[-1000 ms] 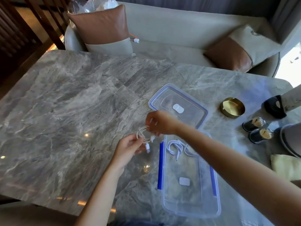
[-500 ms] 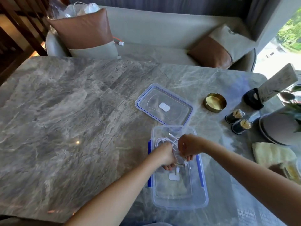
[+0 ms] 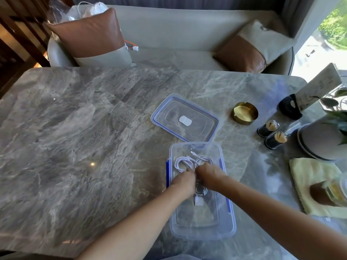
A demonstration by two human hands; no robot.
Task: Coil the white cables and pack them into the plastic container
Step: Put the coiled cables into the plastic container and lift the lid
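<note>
A clear plastic container (image 3: pixel 203 234) with blue side clips stands open on the marble table (image 3: pixel 84 147), close to me. One coiled white cable (image 3: pixel 185 162) lies at its far end. Both my hands are inside the container, side by side and knuckles up. My left hand (image 3: pixel 184 182) and my right hand (image 3: pixel 209 176) hold a second coiled white cable (image 3: pixel 201 191) low over the container's middle; its plug hangs just below them. My fingertips are hidden. The container's lid (image 3: pixel 185 119) lies flat on the table just beyond.
A gold ashtray (image 3: pixel 245 113), two small dark jars (image 3: pixel 272 135), a black sign holder (image 3: pixel 290 107), a grey planter (image 3: pixel 319 141) and a yellow towel (image 3: pixel 315 182) crowd the table's right side. Behind is a sofa with cushions and a clear bag (image 3: pixel 88 12).
My hands carried the coiled cable from the table left of the container into it and lowered it. The view has shifted closer over the container.
</note>
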